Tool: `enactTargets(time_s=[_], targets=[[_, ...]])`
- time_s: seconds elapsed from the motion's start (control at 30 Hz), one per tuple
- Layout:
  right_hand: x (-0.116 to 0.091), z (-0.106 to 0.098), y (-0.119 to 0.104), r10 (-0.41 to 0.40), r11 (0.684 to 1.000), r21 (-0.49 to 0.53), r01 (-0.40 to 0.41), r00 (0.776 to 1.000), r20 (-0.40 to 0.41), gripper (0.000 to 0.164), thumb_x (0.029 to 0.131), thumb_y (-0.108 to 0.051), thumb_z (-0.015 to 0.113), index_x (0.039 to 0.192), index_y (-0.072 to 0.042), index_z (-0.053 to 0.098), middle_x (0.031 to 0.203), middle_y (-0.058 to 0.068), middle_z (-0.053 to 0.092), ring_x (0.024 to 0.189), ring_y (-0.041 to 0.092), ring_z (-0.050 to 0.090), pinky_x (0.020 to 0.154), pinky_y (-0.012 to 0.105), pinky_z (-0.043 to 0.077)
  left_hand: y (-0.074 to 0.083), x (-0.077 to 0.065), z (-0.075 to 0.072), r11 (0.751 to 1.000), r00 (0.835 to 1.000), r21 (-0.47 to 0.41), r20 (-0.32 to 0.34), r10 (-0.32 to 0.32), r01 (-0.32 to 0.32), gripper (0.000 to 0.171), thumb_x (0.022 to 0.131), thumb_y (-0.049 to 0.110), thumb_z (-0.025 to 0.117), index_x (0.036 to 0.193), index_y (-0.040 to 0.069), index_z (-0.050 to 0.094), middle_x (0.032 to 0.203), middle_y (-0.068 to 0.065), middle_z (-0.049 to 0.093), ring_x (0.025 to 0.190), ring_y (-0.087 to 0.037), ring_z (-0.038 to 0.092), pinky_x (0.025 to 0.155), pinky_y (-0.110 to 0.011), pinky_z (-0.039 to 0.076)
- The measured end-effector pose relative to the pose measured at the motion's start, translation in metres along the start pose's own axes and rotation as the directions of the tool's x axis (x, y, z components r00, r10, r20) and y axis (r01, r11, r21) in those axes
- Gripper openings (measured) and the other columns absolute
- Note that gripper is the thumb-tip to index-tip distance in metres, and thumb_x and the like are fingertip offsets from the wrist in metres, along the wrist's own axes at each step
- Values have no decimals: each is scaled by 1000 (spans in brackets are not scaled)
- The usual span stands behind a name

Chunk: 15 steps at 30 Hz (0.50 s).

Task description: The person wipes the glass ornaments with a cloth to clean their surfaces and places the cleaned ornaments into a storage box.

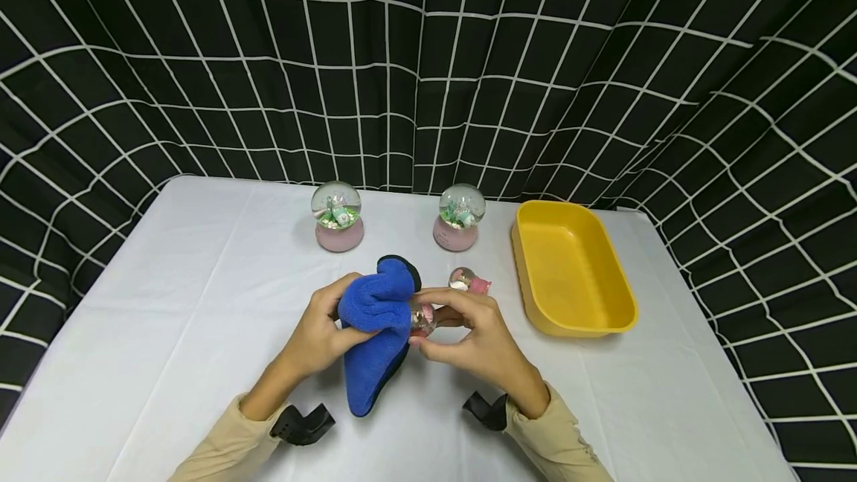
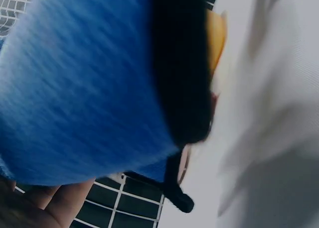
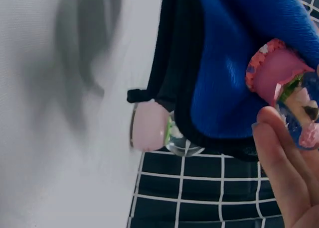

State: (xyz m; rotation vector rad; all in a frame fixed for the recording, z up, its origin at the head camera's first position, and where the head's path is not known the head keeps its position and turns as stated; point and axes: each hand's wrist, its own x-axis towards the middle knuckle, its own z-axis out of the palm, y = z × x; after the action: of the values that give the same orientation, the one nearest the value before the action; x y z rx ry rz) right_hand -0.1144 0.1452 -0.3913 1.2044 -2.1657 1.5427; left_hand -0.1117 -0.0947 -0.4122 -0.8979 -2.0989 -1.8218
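My left hand (image 1: 320,332) grips a blue plush cloth (image 1: 375,303) with a black edge, bunched up over the middle of the table. In the left wrist view the cloth (image 2: 89,88) covers most of the picture and hides what lies behind it. My right hand (image 1: 480,333) holds a small snow globe (image 1: 423,318) between thumb and fingers, against the cloth. Seen from the right wrist, this globe has a pink base (image 3: 281,71) turned toward the cloth, and a clear ball with pink and green figures. Just beyond the right hand, another small snow globe (image 1: 462,279) lies on its side.
Two larger snow globes with pink bases stand at the back, one on the left (image 1: 338,218) and one nearer the middle (image 1: 458,218). To the right is a yellow plastic basin (image 1: 569,270). A white cloth (image 1: 221,274) covers the table; black gridded curtains (image 1: 402,58) surround it.
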Motion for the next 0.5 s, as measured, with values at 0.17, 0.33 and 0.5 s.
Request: enactTargets(time_s=[0.17, 0.33, 0.5], targets=[[1, 0, -2, -23, 1000, -6, 23, 1000, -5, 48, 70, 7, 84, 114, 1, 67, 112, 21, 71, 92, 24, 73, 73, 27, 60, 1, 0, -4, 994, 994, -62, 63, -85, 89, 48, 83, -2, 69, 129, 0, 55, 118, -8, 64, 106, -8, 61, 91, -24, 52], [1, -1, -4, 10, 1000, 25, -9, 999, -30, 50, 71, 7, 84, 117, 2, 66, 118, 20, 69, 99, 18, 71, 76, 29, 60, 2, 1, -5, 974, 962, -116, 216, -164, 192, 65, 87, 10, 67, 146, 11, 40, 138, -10, 54, 120, -16, 56, 103, -29, 47], [0, -1, -4, -11, 1000, 18, 11, 1000, -13, 49, 69, 8, 84, 115, 1, 68, 117, 20, 69, 103, 17, 70, 78, 29, 60, 3, 0, -5, 984, 972, -85, 189, -139, 158, 55, 83, 6, 71, 134, 8, 50, 121, -9, 63, 105, -13, 62, 91, -30, 54]])
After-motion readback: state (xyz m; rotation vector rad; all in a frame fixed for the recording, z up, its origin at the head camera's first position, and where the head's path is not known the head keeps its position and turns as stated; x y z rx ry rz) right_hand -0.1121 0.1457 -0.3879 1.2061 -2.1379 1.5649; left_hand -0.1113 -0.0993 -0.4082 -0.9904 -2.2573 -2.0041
